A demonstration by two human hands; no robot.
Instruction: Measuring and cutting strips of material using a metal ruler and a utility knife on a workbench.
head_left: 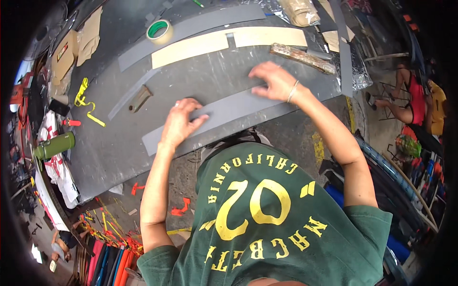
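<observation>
A long flat grey strip (224,113) lies along the near edge of the dark worktable. Over its left part rests my left hand (183,121), fingers bent and thumb held apart, the fingertips on or just above the strip. My right hand (275,82) reaches across the strip's right end with fingers and thumb spread. Neither hand grips anything visible. Farther back lie pale wood-coloured strips (191,48) end to end, beside another grey strip (210,23). A roll of tape (168,35) with a green core sits there. A short brown tool (140,99) lies left of my left hand.
A worn, mottled bar (305,59) lies beyond my right hand. A yellow measuring tape (82,93) and a green bottle (55,146) are at the left. Cardboard (64,57) lies at the far left. Another person (412,100) sits at the right. Rolled materials (396,167) stand nearby.
</observation>
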